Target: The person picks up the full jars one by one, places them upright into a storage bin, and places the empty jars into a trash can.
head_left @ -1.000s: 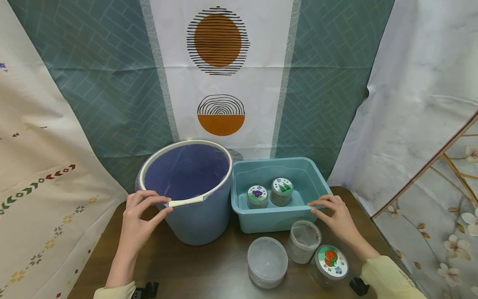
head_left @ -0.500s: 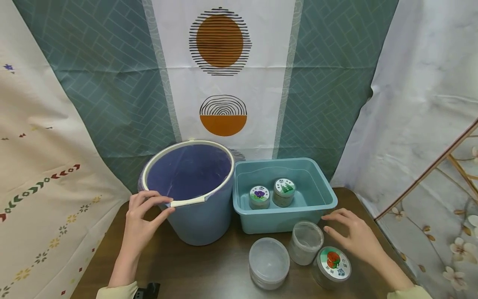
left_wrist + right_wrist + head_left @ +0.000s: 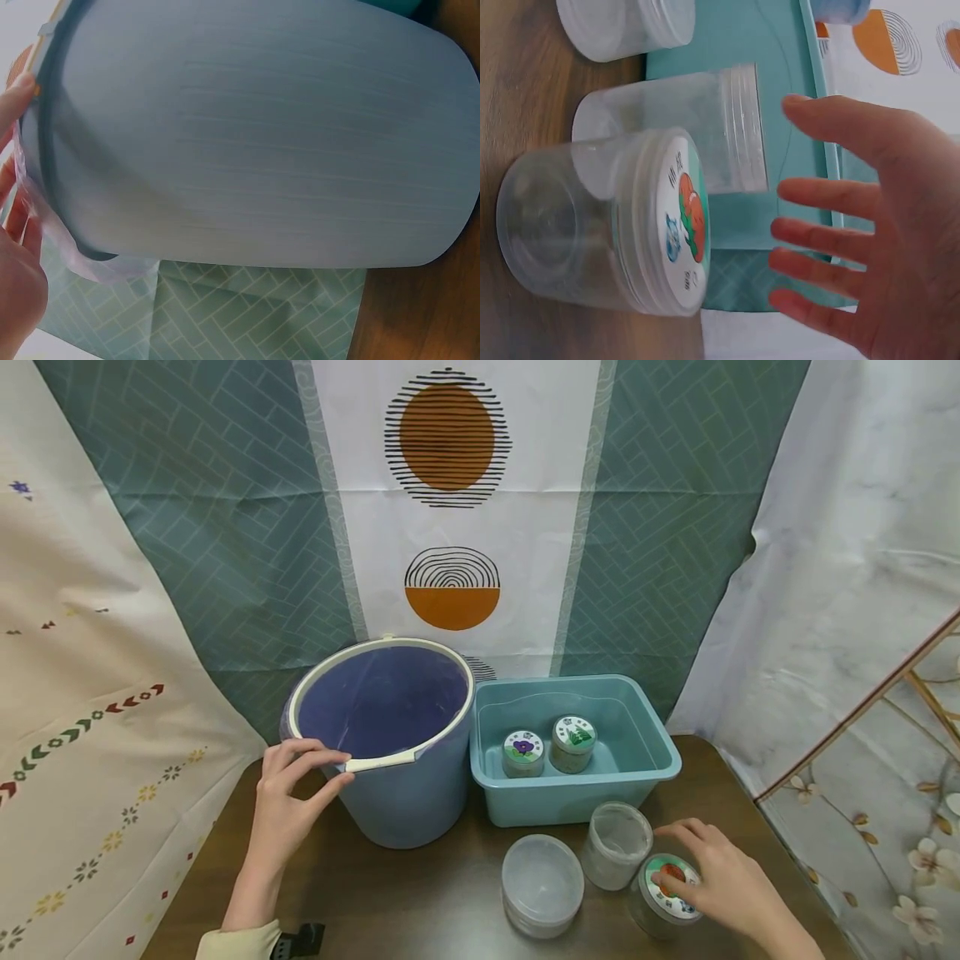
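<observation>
A blue trash can [image 3: 405,814] with a cream rim [image 3: 384,762] and a thin plastic liner stands at the left. My left hand [image 3: 288,797] pinches its front rim between thumb and fingers; in the left wrist view the can's wall [image 3: 247,150] fills most of the picture. My right hand [image 3: 723,872] is spread just over a clear jar [image 3: 651,914] whose lid has an orange fruit picture. In the right wrist view the fingers [image 3: 817,244] are apart from that lid [image 3: 686,225], with nothing between them. An unlabelled clear jar [image 3: 613,860] stands beside it.
A teal plastic basin [image 3: 585,800] right of the trash can holds a jar with a purple flower lid [image 3: 522,760] and one with a green plant lid [image 3: 573,747]. A wider clear tub [image 3: 542,889] stands in front. Patterned cloths hang around the wooden table [image 3: 420,902].
My right hand has let go of the basin's front right corner and moved down and toward me, over the fruit-lid jar. The left hand keeps its pinch on the rim.
</observation>
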Demonstrator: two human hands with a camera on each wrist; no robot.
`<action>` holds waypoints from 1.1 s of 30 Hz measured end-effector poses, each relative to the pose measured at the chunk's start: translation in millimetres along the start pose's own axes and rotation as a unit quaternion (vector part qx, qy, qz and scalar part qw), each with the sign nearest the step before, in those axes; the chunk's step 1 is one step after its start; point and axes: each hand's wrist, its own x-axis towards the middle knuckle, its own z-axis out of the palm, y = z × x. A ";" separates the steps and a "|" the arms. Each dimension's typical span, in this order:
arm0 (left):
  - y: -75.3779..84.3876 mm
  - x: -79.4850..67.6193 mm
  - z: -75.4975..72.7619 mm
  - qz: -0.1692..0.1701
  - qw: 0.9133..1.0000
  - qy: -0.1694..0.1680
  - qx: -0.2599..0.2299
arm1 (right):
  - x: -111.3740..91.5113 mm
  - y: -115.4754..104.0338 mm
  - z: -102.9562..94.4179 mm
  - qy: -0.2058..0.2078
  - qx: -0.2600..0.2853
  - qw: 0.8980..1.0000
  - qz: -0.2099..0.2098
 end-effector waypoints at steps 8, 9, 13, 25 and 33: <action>1.6 1.8 1.2 -0.007 1.000 -0.004 -0.002 | -7.3 5.6 15.2 -0.012 0.003 1.000 0.024; 1.9 1.8 1.3 -0.007 1.000 -0.004 -0.001 | -8.4 5.9 17.3 -0.016 0.004 0.999 0.027; 2.6 1.8 1.8 -0.007 1.000 -0.002 0.000 | -10.7 5.1 24.3 -0.034 0.006 0.999 0.030; 1.9 0.1 1.2 -0.004 1.000 0.002 -0.002 | -6.8 8.1 32.4 -0.102 0.022 0.994 0.041; 1.8 -1.3 1.1 0.000 1.000 0.004 -0.002 | -3.5 9.8 26.1 -0.116 0.023 0.992 0.043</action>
